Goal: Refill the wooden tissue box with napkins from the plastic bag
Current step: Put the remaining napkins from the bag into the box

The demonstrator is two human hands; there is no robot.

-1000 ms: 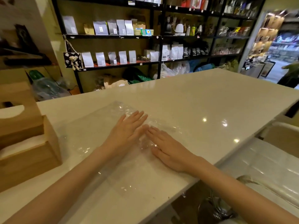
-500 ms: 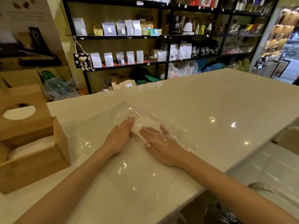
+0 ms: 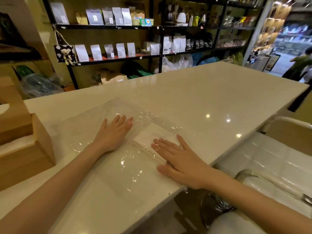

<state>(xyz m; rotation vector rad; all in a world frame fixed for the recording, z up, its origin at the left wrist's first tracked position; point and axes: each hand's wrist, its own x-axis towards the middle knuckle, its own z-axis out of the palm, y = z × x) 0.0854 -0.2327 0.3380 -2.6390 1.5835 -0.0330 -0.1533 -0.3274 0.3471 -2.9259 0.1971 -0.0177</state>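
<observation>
A clear plastic bag (image 3: 94, 125) lies flat on the white counter (image 3: 211, 92). A flat stack of white napkins (image 3: 152, 134) sits inside its right part. My left hand (image 3: 114, 134) rests palm down on the bag, just left of the napkins, fingers spread. My right hand (image 3: 179, 159) lies flat with its fingers on the near right of the napkin stack. The wooden tissue box (image 3: 25, 154) stands at the left edge, its lid (image 3: 11, 107) raised, white napkins showing inside.
Black shelves (image 3: 118, 27) with pouches and kettles stand behind the counter. A white chair (image 3: 278, 149) and a glass vessel (image 3: 249, 179) sit to the right, below the counter edge. A person (image 3: 300, 66) stands far right.
Both hands started side by side over the bag. The right hand slid right and nearer with the napkin stack under it; the left hand stayed flat on the bag.
</observation>
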